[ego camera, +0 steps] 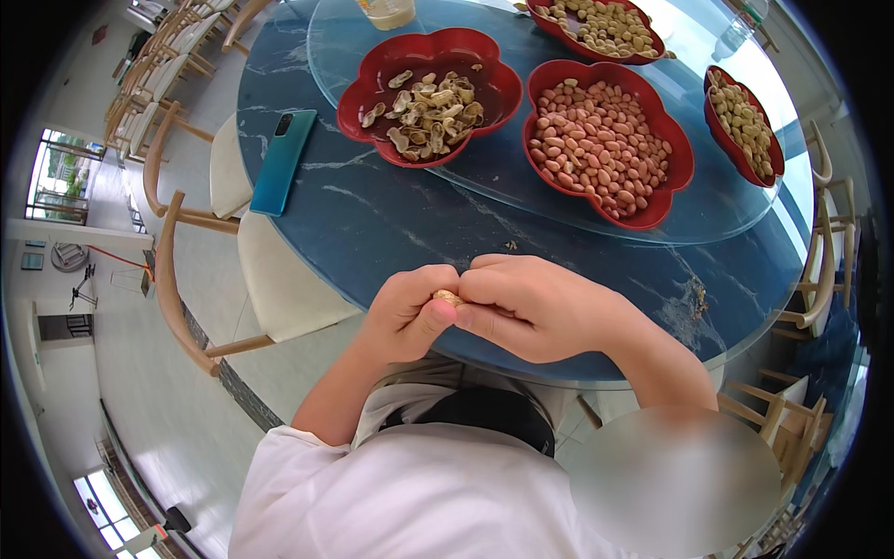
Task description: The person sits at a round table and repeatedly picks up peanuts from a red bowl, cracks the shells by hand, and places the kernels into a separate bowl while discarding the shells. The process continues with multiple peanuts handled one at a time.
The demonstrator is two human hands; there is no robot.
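Between the fingertips of my left hand (412, 311) and my right hand (538, 304) is an unshelled peanut (448, 298), pinched from both sides above the table's near edge. My two hands touch each other. Ahead of them a red scalloped bowl (506, 91) holds broken peanut shells (436, 112). To its right, another red bowl (681, 157) is filled with shelled pink-skinned peanuts (601, 140). Unshelled peanuts (611, 28) lie in a red bowl at the top, and more (744, 129) in a red bowl at the far right.
The bowls stand on a glass turntable (705, 227) on a round blue marbled table (391, 230). A teal phone (285, 162) lies at the left edge. A cup (387, 12) and a plastic bottle (737, 35) stand farther back. Shell crumbs (699, 298) lie at right; wooden chairs (279, 279) surround the table.
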